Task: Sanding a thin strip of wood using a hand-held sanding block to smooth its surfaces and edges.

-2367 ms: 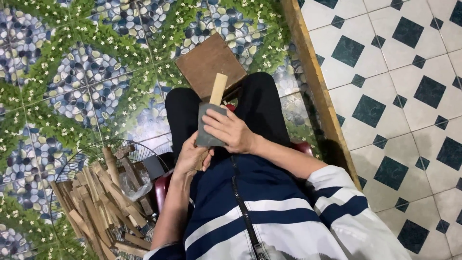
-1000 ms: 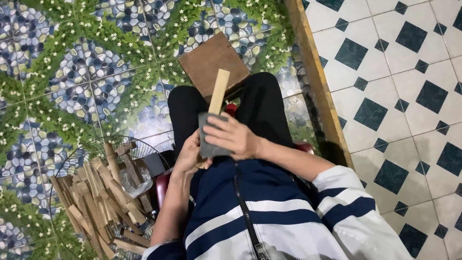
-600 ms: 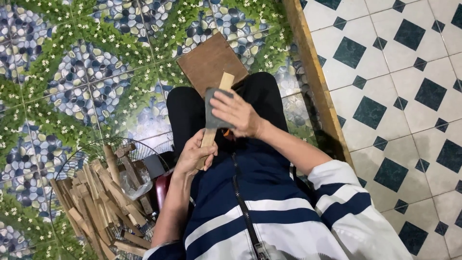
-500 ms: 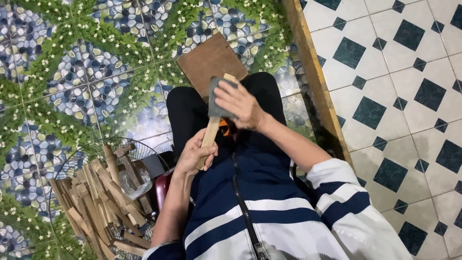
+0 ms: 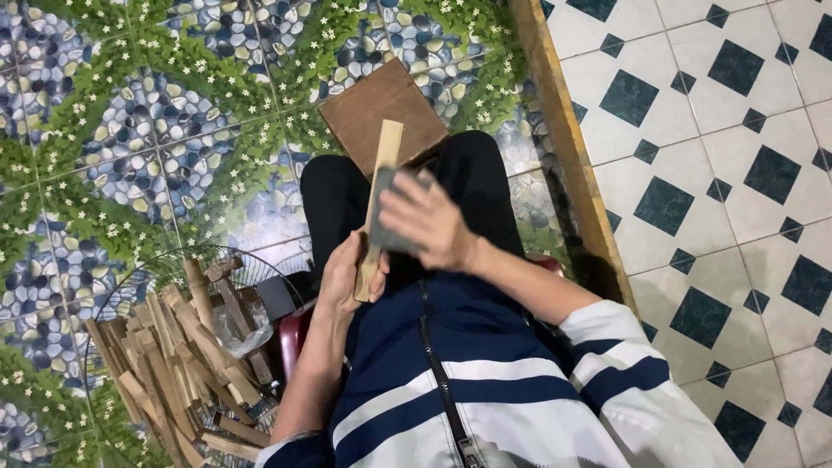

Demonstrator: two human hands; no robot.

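The head view showed the left hand with its fingers closed around the low end of a pale wooden stick. The stick stood tilted up over the person's lap. The right hand looked blurry; its fingers were curled over a grey sanding sheet, pressing it against the middle of the stick. A brown wooden block lay on the floor just past the knees. A wire basket full of wood sticks sat on the floor by the person's left side.
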